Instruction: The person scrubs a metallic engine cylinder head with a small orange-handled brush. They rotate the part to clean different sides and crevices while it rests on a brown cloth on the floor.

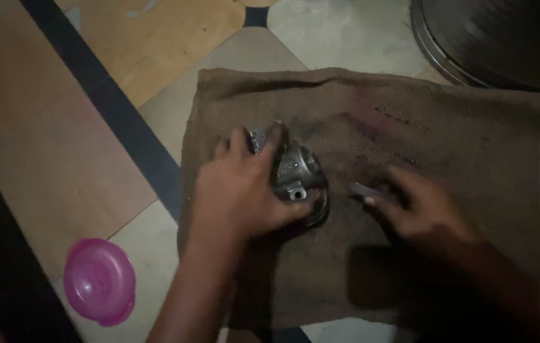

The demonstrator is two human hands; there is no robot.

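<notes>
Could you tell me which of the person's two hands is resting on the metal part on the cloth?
The left hand: it grips the finned metal part, while the right hand hovers apart, pinching something small.

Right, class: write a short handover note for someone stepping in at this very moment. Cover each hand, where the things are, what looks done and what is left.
Left hand: pressed down over the grey metal part, gripping it on the brown sackcloth.
Right hand: blurred, on the cloth beside the part; a small dark piece at its fingertips, grip unclear.
Pink plastic lid: on the floor to the left, off the cloth.
Done: part lies on the cloth.
Left: cannot be judged here.
</notes>
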